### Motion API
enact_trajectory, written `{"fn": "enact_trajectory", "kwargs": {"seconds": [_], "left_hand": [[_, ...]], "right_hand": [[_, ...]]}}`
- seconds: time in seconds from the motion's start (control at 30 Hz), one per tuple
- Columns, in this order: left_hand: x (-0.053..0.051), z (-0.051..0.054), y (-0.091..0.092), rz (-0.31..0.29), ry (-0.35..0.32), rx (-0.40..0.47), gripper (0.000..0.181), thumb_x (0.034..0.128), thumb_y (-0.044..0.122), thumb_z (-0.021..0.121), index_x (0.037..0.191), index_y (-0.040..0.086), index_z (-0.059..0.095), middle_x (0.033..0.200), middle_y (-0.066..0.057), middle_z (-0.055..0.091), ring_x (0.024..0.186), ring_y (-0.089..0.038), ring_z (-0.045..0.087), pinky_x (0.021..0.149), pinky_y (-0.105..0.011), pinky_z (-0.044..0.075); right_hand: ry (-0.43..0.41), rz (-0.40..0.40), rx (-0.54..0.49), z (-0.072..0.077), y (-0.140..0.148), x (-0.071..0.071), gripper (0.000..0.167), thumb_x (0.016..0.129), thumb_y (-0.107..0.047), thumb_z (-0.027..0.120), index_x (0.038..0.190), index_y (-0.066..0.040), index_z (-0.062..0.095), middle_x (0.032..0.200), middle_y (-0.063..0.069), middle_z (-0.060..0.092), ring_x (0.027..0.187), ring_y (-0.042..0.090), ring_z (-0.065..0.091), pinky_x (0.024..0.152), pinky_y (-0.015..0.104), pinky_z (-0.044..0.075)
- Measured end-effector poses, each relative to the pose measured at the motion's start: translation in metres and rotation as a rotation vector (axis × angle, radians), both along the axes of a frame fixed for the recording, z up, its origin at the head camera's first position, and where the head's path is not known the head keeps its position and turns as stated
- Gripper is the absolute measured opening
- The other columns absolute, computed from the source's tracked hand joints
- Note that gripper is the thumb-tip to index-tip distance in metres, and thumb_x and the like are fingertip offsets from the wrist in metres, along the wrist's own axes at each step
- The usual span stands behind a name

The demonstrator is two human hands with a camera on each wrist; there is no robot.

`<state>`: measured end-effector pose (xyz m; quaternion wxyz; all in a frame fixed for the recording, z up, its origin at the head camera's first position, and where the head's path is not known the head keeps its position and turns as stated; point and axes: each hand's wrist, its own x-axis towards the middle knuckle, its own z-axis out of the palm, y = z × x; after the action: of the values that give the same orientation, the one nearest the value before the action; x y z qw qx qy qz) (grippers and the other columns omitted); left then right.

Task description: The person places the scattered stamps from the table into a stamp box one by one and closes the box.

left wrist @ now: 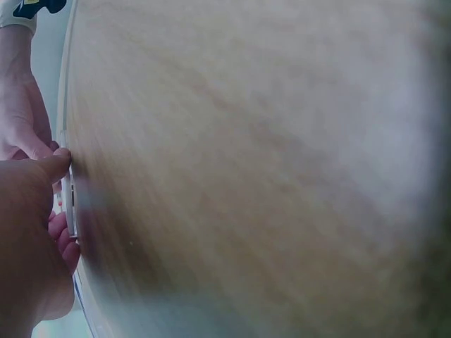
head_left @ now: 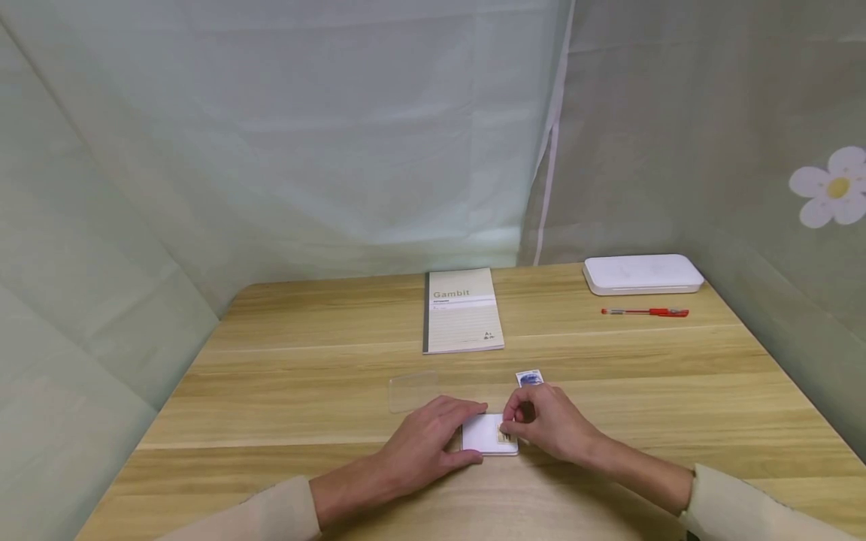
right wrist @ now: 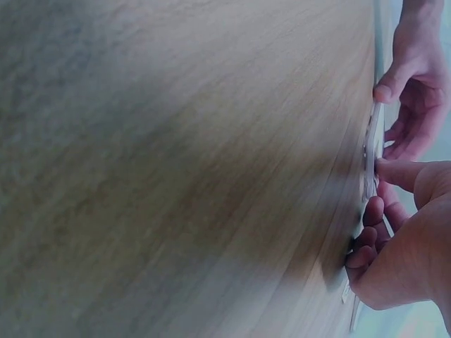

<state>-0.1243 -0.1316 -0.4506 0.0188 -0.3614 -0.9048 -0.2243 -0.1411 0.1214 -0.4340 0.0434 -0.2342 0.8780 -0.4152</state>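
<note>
A small white pad (head_left: 479, 436) lies on the table near its front edge. My left hand (head_left: 422, 451) grips it from the left, thumb at the near edge and fingertips at the far edge. With thumb and forefinger, my right hand (head_left: 556, 427) pinches a small yellowish stamp (head_left: 504, 436) on the pad's right part. A blue-and-white stamp (head_left: 530, 376) lies just beyond the right hand, partly covered by it. In the left wrist view the left hand (left wrist: 32, 232) holds the pad's edge; in the right wrist view the right hand (right wrist: 409, 239) touches the pad.
A clear plastic sheet (head_left: 413, 391) lies behind the left hand. Further back is a notebook (head_left: 464, 319) marked "Gambit". At the back right are a white case (head_left: 643, 273) and a red pen (head_left: 643, 312). Pale curtains (head_left: 338, 150) hang around the wooden table (head_left: 304, 376).
</note>
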Motion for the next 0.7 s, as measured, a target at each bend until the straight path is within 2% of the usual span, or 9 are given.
{"fn": "enact_trajectory", "kwargs": {"seconds": [0.43,0.7], "left_hand": [[0.0005,0.0017,-0.0003,-0.006,-0.001,0.010,0.060,0.0963,0.042,0.080,0.147,0.014,0.062,0.142,0.002,0.067,0.128,-0.014,0.060,0.108,-0.037,0.052],[0.0004,0.0031,0.0003,0.005,-0.014,-0.012,0.063,0.0955,0.044,0.080,0.148,0.015,0.061,0.143,0.002,0.067,0.129,-0.013,0.060,0.109,-0.038,0.052]], "right_hand": [[-0.016,0.004,-0.008,0.0008,0.0003,-0.0006,0.020,0.086,-0.013,0.090,0.082,-0.018,0.071,0.074,-0.011,0.055,0.073,0.007,0.051,0.065,0.024,0.041],[-0.044,0.011,-0.025,0.0028,0.0007,-0.0015,0.018,0.087,-0.011,0.089,0.083,-0.016,0.072,0.074,-0.010,0.057,0.075,0.008,0.053,0.066,0.023,0.042]]}}
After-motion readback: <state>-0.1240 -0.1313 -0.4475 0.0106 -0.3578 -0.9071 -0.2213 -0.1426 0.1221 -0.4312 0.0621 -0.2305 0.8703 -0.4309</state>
